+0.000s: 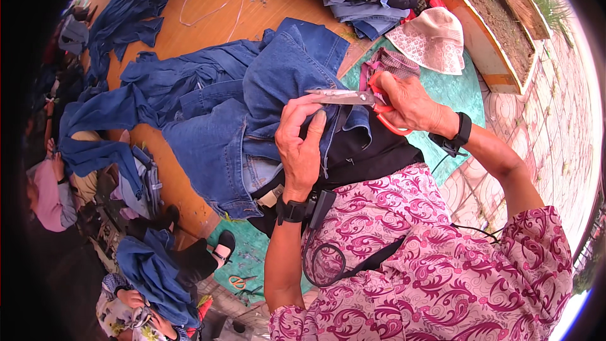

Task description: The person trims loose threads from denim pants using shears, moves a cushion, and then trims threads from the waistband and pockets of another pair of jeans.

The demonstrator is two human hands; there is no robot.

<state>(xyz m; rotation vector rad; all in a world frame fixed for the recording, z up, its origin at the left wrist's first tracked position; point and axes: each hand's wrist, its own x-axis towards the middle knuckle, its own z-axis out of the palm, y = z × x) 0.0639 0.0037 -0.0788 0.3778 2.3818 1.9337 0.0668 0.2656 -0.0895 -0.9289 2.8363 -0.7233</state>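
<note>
Orange-handled scissors (344,96) are being gripped firmly by the right hand (410,104), their blades being pointed leftward beside the left hand (298,151). That hand is being held over a blue denim garment (278,72), fingers bent; whether cloth is being pinched cannot be told. The denim is being supported partly by black cloth (379,151) across the lap, near a wooden board (265,0).

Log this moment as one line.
Right hand: holding red-handled scissors, pointing left | Left hand: on blue denim garment, close to scissors | Pale hat: beyond right hand
</note>
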